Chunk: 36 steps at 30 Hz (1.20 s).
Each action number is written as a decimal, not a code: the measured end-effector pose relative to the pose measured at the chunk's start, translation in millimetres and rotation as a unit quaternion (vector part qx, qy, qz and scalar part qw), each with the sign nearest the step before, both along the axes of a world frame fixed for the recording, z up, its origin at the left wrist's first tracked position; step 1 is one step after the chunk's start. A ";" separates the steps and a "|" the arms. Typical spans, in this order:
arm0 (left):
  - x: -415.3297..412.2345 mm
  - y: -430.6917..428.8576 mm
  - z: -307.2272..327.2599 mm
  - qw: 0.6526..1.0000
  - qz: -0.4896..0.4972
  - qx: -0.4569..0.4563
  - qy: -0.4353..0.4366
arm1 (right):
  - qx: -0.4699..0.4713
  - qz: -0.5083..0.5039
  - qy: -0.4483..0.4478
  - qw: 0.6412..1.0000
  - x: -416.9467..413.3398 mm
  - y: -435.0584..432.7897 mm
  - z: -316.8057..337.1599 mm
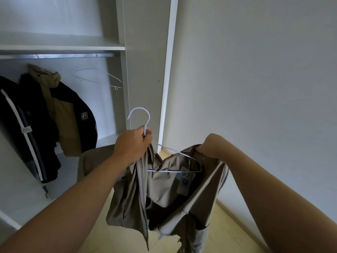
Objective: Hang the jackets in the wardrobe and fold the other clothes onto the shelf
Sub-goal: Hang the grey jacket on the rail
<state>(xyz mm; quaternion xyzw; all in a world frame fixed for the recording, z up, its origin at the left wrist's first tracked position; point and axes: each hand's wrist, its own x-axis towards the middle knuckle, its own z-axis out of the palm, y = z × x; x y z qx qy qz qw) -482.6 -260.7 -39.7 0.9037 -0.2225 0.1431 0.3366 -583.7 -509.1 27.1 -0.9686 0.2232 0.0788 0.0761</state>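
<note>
While the beige jacket [164, 194] is held in mid-air in front of the open wardrobe [144, 70], it is off the rail [54, 56] and carried by both hands. The left grip [132, 143] is closed around the neck of a white wire hanger [149, 117] and pinches a fold of the jacket's fabric with it. The right grip [209, 145] is closed on the collar edge at the far side, pulling the neck opening wide.

Hanger: the hook points upward, its open end turned left toward the wardrobe. The long axis slopes down and to the right from the left grip toward the right grip. The right-hand end of the hanger lies inside the neck opening; the other end is hidden by cloth.

Jacket: the long axis is roughly vertical, collar uppermost, the body hanging toward the pale wooden floor [218, 234]. The inner side faces the camera, with a label [184, 181] showing below the hanger's bar.

Wardrobe interior — a shelf [63, 46] sits directly above the rail. Two garments hang at the left: a tan-and-black hooded jacket [69, 110] and, beside it, a black jacket with a white stripe [14, 115]. Empty white hangers [98, 73] hang further right on the rail. A plain wall [255, 88] stands to the right of the wardrobe.
</note>
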 end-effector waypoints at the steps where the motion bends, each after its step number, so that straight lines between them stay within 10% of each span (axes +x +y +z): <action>1: -2.7 -1.1 -0.6 1.000 0.003 -0.003 -0.005 | 0.018 -0.004 -0.004 1.000 1.1 5.4 2.5; 9: -19.2 -13.0 -2.3 0.997 -0.057 -0.041 0.033 | 0.380 -0.099 -0.145 0.908 4.2 65.4 5.7; 15: -1.2 2.6 -13.7 0.985 -0.080 -0.107 0.110 | 0.636 -0.123 -0.163 0.744 7.1 105.8 -22.6; 19: 16.7 19.6 -22.1 0.977 -0.077 -0.149 0.135 | 0.484 -0.058 -0.205 0.849 13.9 123.0 -43.8; 23: 35.0 30.8 -20.5 0.973 -0.089 -0.170 0.130 | 0.453 -0.009 -0.235 0.860 28.1 147.7 -59.9; 27: 55.6 41.4 -11.0 0.975 -0.099 -0.166 0.113 | 0.211 0.032 -0.274 0.938 48.9 155.8 -63.2; 36: 128.7 60.9 -0.6 0.974 -0.071 -0.194 0.097 | -0.129 0.105 -0.410 0.897 136.2 138.5 -74.5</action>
